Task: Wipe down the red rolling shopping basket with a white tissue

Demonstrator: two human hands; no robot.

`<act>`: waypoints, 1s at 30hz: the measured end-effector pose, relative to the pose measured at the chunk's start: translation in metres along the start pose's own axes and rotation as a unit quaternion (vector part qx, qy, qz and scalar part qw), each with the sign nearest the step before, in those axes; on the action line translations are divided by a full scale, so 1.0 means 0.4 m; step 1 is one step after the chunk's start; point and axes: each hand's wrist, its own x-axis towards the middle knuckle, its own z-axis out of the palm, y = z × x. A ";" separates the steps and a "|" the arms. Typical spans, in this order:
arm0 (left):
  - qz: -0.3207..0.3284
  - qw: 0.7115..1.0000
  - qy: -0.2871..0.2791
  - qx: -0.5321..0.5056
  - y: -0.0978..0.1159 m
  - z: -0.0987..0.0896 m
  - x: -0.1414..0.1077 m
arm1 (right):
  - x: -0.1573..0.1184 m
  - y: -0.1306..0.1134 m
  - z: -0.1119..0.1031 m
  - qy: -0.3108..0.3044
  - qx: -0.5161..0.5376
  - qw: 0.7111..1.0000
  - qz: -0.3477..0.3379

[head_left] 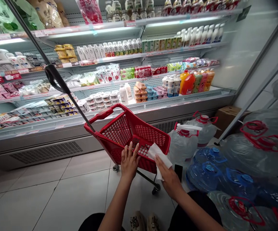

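Observation:
A red plastic shopping basket on wheels (151, 133) stands in front of me, its long dark pull handle (57, 78) slanting up to the left. At the basket's near rim is my left hand (129, 159), its fingers stretched out and spread. My right hand (166, 173) presses a white cloth or paper wipe (160, 156) against the near right corner of the basket, with the fingers over it. Through the lattice floor of the basket I see the tiles. Part of the rim is hidden by the wipe and both hands.
A refrigerated display case (139, 112) with several shelves of dairy and drinks runs behind the basket. Large clear water jugs (181, 144) and blue water bottles (206, 173) crowd the right side. A cardboard box (230, 117) sits behind them. Pale floor tiles (78, 189) extend left.

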 end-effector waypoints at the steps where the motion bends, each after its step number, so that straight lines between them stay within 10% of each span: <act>1: -0.010 1.000 0.003 0.002 0.016 -0.001 -0.004 | 0.007 -0.020 -0.003 0.005 -0.007 1.000 -0.007; 6: -0.013 1.000 0.010 -0.006 0.047 -0.019 -0.008 | 0.054 -0.006 -0.030 0.012 -0.042 0.998 -0.037; 13: 0.037 0.997 0.064 -0.022 -0.070 -0.067 0.008 | 0.013 0.142 -0.060 0.035 -0.068 0.995 0.060; 25: 0.037 0.998 0.041 -0.003 0.005 -0.073 -0.022 | 0.185 -0.130 0.049 0.062 -0.107 0.992 -0.038; 30: 0.077 0.996 0.054 -0.010 -0.061 -0.107 -0.021 | 0.148 -0.017 0.010 0.045 -0.102 0.988 -0.106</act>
